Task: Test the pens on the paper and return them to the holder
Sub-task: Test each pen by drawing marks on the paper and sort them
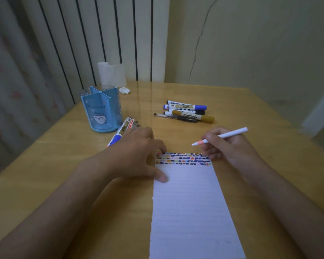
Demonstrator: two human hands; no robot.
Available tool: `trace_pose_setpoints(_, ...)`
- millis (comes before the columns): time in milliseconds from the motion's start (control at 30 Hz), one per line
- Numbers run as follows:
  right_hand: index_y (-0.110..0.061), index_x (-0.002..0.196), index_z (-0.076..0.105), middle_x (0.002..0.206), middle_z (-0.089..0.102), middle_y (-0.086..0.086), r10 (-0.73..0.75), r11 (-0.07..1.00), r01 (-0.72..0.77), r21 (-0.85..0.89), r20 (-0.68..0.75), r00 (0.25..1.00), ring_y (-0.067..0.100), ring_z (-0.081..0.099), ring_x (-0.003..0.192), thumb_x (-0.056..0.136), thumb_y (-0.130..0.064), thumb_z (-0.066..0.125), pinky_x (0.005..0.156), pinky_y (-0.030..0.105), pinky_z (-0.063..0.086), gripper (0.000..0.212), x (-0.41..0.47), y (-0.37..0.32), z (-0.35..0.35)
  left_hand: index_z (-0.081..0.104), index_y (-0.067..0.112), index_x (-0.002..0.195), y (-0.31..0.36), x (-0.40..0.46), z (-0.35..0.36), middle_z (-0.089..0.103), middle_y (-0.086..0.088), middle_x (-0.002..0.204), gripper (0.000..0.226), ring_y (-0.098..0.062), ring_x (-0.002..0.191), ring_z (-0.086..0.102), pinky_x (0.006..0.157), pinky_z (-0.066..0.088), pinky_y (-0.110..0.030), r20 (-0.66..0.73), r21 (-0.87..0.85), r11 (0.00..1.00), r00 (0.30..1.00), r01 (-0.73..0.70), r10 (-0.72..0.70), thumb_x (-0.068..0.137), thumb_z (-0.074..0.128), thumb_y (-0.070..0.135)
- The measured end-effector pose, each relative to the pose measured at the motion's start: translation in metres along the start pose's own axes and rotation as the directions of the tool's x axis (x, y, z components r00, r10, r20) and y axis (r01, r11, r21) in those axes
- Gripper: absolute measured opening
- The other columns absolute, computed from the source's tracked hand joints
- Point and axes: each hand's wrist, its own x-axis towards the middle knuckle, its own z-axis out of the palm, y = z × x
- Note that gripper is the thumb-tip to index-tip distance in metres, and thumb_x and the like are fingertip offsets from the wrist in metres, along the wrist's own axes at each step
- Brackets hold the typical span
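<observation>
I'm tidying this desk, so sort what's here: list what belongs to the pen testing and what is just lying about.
Belongs to the job:
white pen in the right hand
lined paper, held by the left hand
blue holder
markers beyond the paper
markers beside the holder

Lying about:
tissue roll
crumpled tissue

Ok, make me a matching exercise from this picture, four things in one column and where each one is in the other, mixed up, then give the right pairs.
Things
1. blue pen holder
2. white pen with pink tip
3. gold marker
4. tissue roll

Places
A. in the right hand
B. far edge of the table, by the wall
C. standing left of the paper, beyond the left hand
D. lying in the loose pile beyond the paper

Pairs: 1-C, 2-A, 3-D, 4-B
</observation>
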Motion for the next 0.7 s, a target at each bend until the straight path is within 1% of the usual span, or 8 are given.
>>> trace_pose_setpoints(100, -0.006, 0.091, 0.068, 0.077, 0.074, 0.005, -0.001, 1.0, 0.001, -0.005, 0.021, 1.0, 0.016, 0.068, 0.068, 0.098, -0.017, 0.06, 0.059, 0.023, 0.054, 0.015, -0.001, 0.001, 0.005, 0.049, 0.046, 0.133, 0.009, 0.001, 0.001, 0.04, 0.01, 0.115, 0.078, -0.01, 0.108, 0.036, 0.085, 0.032, -0.027, 0.014, -0.04, 0.999, 1.0, -0.008, 0.008, 0.065, 0.062, 0.082)
trace_pose_setpoints(233, -0.009, 0.095, 0.074, 0.084, 0.076, 0.01, -0.009, 1.0, 0.01, -0.021, 0.052, 0.999, 0.02, 0.072, 0.074, 0.097, -0.019, 0.061, 0.067, 0.028, 0.057, 0.016, -0.007, -0.003, 0.01, 0.046, 0.043, 0.136, 0.023, 0.002, 0.006, 0.042, 0.009, 0.118, 0.077, -0.008, 0.105, 0.036, 0.086, 0.029, -0.027, 0.005, -0.049, 0.998, 0.999, -0.05, 0.05, 0.07, 0.058, 0.082)
trace_pose_setpoints(300, -0.006, 0.094, 0.073, 0.081, 0.076, 0.009, -0.025, 0.999, 0.028, -0.041, 0.067, 0.997, 0.017, 0.071, 0.071, 0.095, -0.015, 0.065, 0.062, 0.025, 0.057, 0.012, -0.011, -0.006, 0.013, 0.045, 0.042, 0.137, 0.028, 0.003, 0.009, 0.044, 0.009, 0.118, 0.078, -0.009, 0.106, 0.038, 0.089, 0.029, -0.028, -0.008, -0.028, 0.997, 0.998, -0.07, 0.07, 0.071, 0.055, 0.084)
trace_pose_setpoints(367, -0.006, 0.089, 0.072, 0.075, 0.075, 0.007, -0.051, 0.995, 0.057, -0.083, 0.079, 0.996, 0.016, 0.069, 0.066, 0.092, -0.011, 0.069, 0.056, 0.024, 0.054, 0.006, -0.016, -0.008, 0.017, 0.045, 0.041, 0.137, 0.031, 0.002, 0.01, 0.045, 0.009, 0.116, 0.079, -0.009, 0.107, 0.038, 0.09, 0.028, -0.028, -0.017, -0.012, 0.997, 0.997, -0.074, 0.073, 0.072, 0.052, 0.085)
trace_pose_setpoints(433, -0.008, 0.088, 0.07, 0.073, 0.075, 0.007, -0.058, 0.99, 0.071, -0.12, 0.106, 0.993, 0.017, 0.07, 0.066, 0.09, -0.01, 0.071, 0.057, 0.026, 0.054, 0.003, -0.02, -0.008, 0.023, 0.047, 0.04, 0.134, 0.032, 0.002, 0.01, 0.045, 0.009, 0.112, 0.078, -0.009, 0.105, 0.039, 0.091, 0.029, -0.03, -0.031, -0.006, 0.997, 0.997, -0.077, 0.077, 0.071, 0.05, 0.086)
trace_pose_setpoints(567, -0.008, 0.082, 0.07, 0.071, 0.074, 0.01, -0.039, 0.989, 0.06, -0.134, 0.154, 0.987, 0.018, 0.071, 0.064, 0.091, -0.008, 0.071, 0.055, 0.026, 0.054, 0.009, -0.025, -0.007, 0.032, 0.05, 0.041, 0.128, 0.03, 0.002, 0.011, 0.046, 0.01, 0.107, 0.074, -0.01, 0.103, 0.041, 0.09, 0.028, -0.03, -0.042, -0.025, 0.997, 0.996, -0.074, 0.073, 0.07, 0.052, 0.087)
trace_pose_setpoints(700, -0.007, 0.085, 0.071, 0.077, 0.076, 0.007, 0.0, 0.982, 0.036, -0.183, 0.192, 0.981, 0.018, 0.073, 0.068, 0.089, -0.008, 0.073, 0.058, 0.027, 0.057, 0.004, -0.027, -0.006, 0.036, 0.049, 0.042, 0.129, 0.028, 0.004, 0.011, 0.046, 0.01, 0.109, 0.074, -0.01, 0.105, 0.042, 0.092, 0.03, -0.03, -0.03, -0.035, 0.997, 0.997, -0.072, 0.071, 0.069, 0.054, 0.086)
